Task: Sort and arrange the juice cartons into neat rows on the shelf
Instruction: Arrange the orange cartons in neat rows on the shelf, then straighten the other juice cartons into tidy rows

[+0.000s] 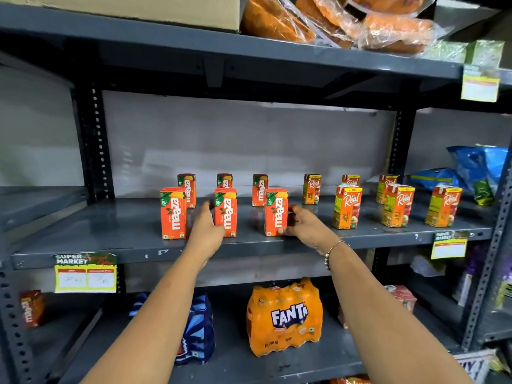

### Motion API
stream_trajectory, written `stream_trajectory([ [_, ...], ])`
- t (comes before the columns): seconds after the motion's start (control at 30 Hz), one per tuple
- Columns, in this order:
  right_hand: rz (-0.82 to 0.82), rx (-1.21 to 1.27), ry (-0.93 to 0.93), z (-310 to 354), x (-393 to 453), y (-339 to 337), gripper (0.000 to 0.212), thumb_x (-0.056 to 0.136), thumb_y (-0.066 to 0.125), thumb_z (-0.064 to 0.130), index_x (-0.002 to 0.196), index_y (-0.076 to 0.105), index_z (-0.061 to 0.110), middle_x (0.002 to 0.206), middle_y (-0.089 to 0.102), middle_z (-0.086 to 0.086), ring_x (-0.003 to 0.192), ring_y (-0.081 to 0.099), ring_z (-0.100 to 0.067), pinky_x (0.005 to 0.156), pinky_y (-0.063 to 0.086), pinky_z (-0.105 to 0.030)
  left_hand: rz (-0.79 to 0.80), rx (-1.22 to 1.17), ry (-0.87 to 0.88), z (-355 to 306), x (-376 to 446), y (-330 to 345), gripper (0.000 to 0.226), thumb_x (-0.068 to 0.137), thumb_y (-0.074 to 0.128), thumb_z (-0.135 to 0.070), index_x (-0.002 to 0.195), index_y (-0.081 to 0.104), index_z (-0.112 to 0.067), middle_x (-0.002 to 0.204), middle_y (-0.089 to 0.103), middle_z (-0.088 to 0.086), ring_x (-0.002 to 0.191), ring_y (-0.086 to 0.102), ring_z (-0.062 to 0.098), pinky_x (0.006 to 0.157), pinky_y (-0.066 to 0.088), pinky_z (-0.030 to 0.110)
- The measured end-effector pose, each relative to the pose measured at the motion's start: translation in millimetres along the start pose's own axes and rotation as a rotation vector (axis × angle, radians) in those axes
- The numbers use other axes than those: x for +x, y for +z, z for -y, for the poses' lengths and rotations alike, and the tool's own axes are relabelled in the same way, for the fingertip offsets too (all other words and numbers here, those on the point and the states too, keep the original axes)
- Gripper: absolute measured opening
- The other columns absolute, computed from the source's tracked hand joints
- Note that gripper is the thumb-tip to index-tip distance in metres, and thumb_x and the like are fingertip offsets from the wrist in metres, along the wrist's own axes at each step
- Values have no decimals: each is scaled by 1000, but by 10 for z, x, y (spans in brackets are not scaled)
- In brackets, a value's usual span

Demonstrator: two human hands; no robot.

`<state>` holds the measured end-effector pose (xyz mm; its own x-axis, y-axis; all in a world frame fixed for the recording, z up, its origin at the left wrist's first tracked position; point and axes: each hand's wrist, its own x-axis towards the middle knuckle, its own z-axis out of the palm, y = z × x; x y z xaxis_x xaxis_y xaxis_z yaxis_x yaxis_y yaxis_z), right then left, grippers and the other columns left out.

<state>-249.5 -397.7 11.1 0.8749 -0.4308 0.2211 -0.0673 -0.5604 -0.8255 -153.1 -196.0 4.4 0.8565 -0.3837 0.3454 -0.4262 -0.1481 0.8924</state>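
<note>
On the grey metal shelf (124, 231) I see six orange Maaza juice cartons in two rows at left and six orange-yellow Real apple cartons (347, 207) at right, all upright. My left hand (206, 231) rests flat against the left side of the middle front Maaza carton (225, 212), fingers extended, not wrapped around it. My right hand (303, 225), beaded bracelet at the wrist, curls around the right front Maaza carton (276, 212), thumb at its base, fingers behind. An orange Fanta multipack (285, 317) sits on the shelf below.
</note>
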Motion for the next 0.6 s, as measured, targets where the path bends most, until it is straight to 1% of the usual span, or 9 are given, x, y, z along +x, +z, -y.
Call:
stream_trajectory([
  [0.03,-17,9,-12,0,-19,0,61,83,69,8,136,39,11,132,58,-10,124,53,-25,109,38,-47,-25,-16,54,-6,-50,12,69,87,53,5,145,26,-20,139,45,5,112,53,15,79,48,22],
  [0.07,-34,34,-23,-3,-41,4,63,82,69,7,137,38,11,133,57,-11,125,52,-25,109,38,-47,-55,-10,105,-19,-105,20,76,86,52,7,148,18,-22,147,36,4,121,48,19,84,46,22],
  [0.13,-73,103,-28,-11,-91,16,74,81,70,3,143,32,10,140,51,-12,131,47,-26,109,38,-46,-121,45,223,-72,-198,47,83,86,49,9,150,8,-21,158,16,3,141,25,23,100,29,25],
  [0.2,-126,127,-15,-12,-162,16,80,81,69,3,147,26,14,146,43,-11,137,39,-26,109,38,-46,-169,57,338,-150,-268,104,85,86,48,9,151,5,-22,160,8,2,145,14,19,108,21,28],
  [0.27,-187,137,-22,-38,-234,-5,78,83,67,1,147,25,17,148,40,-10,139,36,-25,109,38,-42,-168,37,435,-262,-332,185,83,87,48,8,151,7,-25,160,10,-1,146,13,17,112,21,31],
  [0.33,-234,147,-59,-82,-319,-43,72,85,63,-2,146,28,16,147,41,-11,138,36,-25,109,39,-39,-137,27,538,-369,-384,311,78,87,47,7,150,13,-25,159,16,-3,145,14,14,112,19,27],
  [0.43,-282,165,-97,-131,-436,-163,64,87,58,-7,144,33,12,142,46,-11,134,42,-22,107,41,-35,-52,-37,599,-509,-445,581,72,89,45,3,149,19,-26,157,24,-5,143,19,9,111,21,25],
  [0.5,-336,175,-116,-166,-486,-303,57,88,54,-9,139,39,10,131,54,-13,123,52,-23,100,48,-34,47,-85,595,-569,-444,815,70,87,45,5,148,24,-25,154,30,-5,141,24,8,110,23,23],
  [0.6,-448,119,-120,-285,-566,-667,43,87,52,-10,126,52,9,102,66,-8,94,66,-19,82,56,-26,194,-140,526,-581,-328,1220,70,86,46,4,147,26,-23,153,33,-3,140,26,10,112,21,23],
])
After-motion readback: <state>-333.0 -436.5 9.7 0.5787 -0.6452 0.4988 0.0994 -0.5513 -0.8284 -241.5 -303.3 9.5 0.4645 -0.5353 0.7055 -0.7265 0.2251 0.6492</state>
